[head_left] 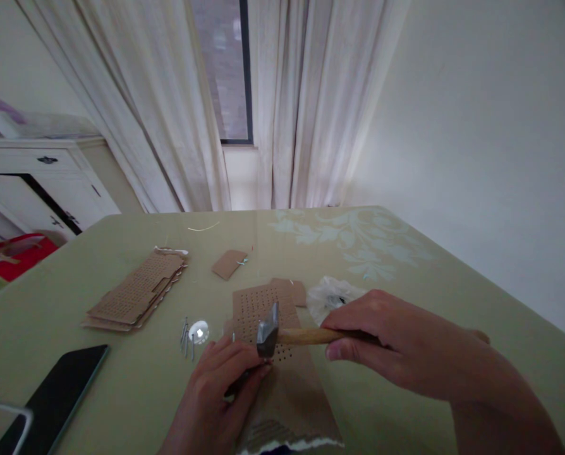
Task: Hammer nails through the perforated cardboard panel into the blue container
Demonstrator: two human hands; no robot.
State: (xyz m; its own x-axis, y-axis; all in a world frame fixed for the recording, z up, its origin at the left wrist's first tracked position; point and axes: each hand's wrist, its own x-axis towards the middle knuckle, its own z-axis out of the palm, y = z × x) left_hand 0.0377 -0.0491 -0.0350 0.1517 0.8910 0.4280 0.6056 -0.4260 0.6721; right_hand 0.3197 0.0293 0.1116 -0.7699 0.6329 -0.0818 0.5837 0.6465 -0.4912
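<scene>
My right hand (396,344) is closed round the wooden handle of a small hammer (282,333), whose metal head hangs just above a perforated brown cardboard sheet (263,309). My left hand (218,395) rests on the near part of that cardboard, thumb and fingers pinched together right under the hammer head. What they pinch is too small to make out. A few loose nails (186,335) lie beside a small shiny round lid (198,331) just left of the cardboard.
A stack of perforated cardboard pieces (138,289) lies at the left. A small cardboard scrap (229,263) sits further back. A crumpled clear plastic bag (332,296) lies behind my right hand. A dark phone (57,398) with a white cable lies at the near left. The table (406,253) has a green cloth.
</scene>
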